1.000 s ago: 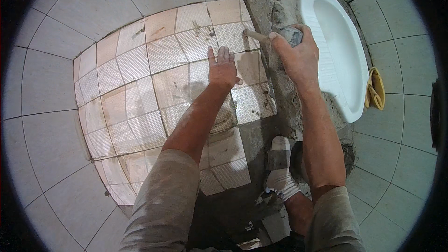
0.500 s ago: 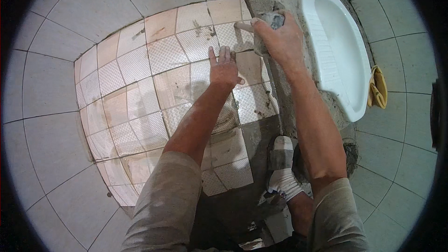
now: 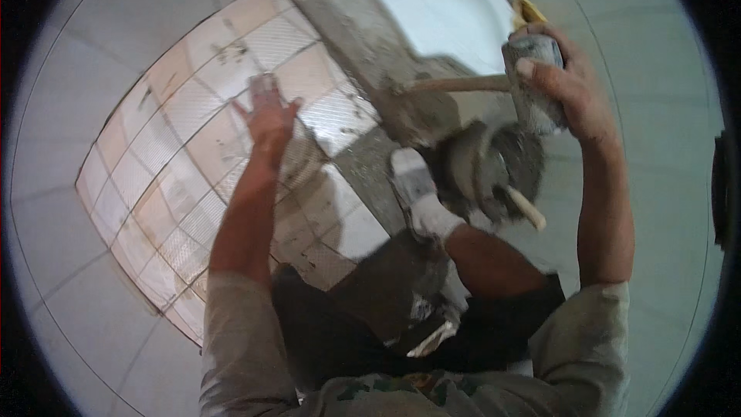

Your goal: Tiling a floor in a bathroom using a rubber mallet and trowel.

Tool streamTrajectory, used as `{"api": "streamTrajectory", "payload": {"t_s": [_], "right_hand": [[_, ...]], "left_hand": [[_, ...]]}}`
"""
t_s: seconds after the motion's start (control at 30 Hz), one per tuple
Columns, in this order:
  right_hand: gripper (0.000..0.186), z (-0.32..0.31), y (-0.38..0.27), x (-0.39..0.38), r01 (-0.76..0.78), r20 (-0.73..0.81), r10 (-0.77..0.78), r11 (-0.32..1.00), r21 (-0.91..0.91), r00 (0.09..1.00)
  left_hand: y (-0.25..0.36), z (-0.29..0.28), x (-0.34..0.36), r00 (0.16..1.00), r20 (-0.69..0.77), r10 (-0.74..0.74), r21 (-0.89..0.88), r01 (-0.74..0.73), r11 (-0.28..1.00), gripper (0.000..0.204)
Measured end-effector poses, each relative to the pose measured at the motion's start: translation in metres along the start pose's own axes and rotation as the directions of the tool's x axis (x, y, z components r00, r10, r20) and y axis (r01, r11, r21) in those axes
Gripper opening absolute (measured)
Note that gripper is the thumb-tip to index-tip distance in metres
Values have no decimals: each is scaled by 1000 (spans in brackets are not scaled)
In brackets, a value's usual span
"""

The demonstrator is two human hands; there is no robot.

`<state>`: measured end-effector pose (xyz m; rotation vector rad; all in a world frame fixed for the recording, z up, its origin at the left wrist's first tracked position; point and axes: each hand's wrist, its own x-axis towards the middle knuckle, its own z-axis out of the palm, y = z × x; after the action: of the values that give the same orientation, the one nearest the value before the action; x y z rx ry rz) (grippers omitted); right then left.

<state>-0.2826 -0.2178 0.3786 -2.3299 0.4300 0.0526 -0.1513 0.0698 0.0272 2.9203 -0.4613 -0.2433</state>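
Note:
My left hand (image 3: 268, 113) lies flat, fingers spread, on a floor of small beige and white tiles (image 3: 181, 139). My right hand (image 3: 567, 81) is raised at the upper right, closed around the grey, mortar-smeared head of a mallet (image 3: 532, 62). Its wooden handle (image 3: 455, 83) points left over a strip of grey mortar (image 3: 347, 31). The picture is blurred around the right hand.
A white squat toilet pan (image 3: 432, 0) sits beyond the mortar strip. A grey mortar-caked container (image 3: 482, 166) with a pale tool handle (image 3: 526, 208) stands by my foot in a white sock (image 3: 421, 205). Large pale tiles (image 3: 62, 69) surround the small ones. A yellow object (image 3: 529, 9) shows behind the mallet.
My right hand has swung right and up with the mallet, away from the tiles. The view has shifted and moved closer. My left hand stays pressed on the tiles.

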Motion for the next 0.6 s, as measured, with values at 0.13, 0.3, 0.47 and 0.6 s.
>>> {"api": "streamTrajectory", "payload": {"t_s": [0.13,0.3,0.47,0.6], "right_hand": [[59,-56,-13,-78,-61,-122,63,998,21,991],[53,-71,0,-172,-146,-250,196,968,206,948],[45,-33,50,-270,-335,-341,420,899,282,841],[49,1,98,-330,-508,-273,574,815,278,772]], "left_hand": [[1,-36,-42,997,66,-38,-30,40,999,73],[-14,-77,-97,992,121,-43,-56,50,997,70],[-29,-94,-129,996,81,47,-143,-35,989,72],[-30,-108,-143,993,84,84,-229,-63,971,74]]}}
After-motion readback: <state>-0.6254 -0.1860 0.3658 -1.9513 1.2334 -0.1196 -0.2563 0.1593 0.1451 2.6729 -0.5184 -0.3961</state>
